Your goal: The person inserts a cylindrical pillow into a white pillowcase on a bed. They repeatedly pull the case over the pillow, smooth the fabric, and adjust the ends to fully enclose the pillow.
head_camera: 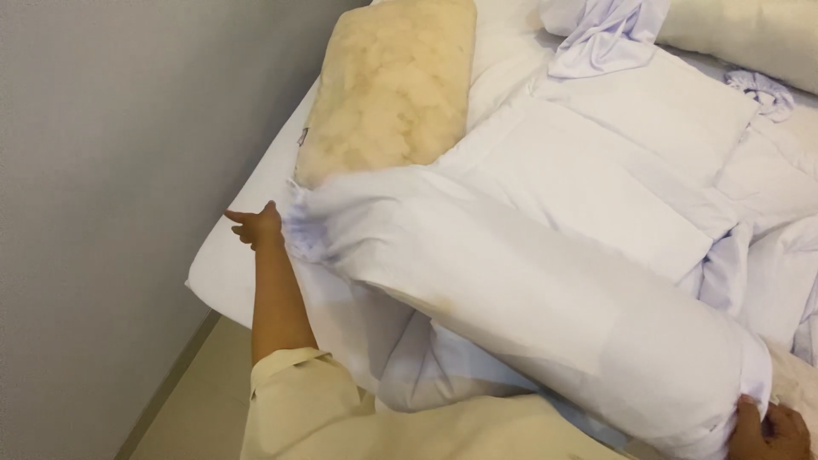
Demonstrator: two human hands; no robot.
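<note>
The left hand point(256, 227) reaches far out, arm straight, to one end of a long white pillow point(528, 298) that lies across the bed point(230, 273). Its fingers pinch the bunched cloth there, with one finger pointing at the grey wall point(102, 213). The right hand point(771, 430) is low in the corner, partly cut off, and its fingers grip the other end of the pillow. A bare yellow pillow point(388, 85) lies near the wall. A cream sleeve point(298, 400) covers the left upper arm.
</note>
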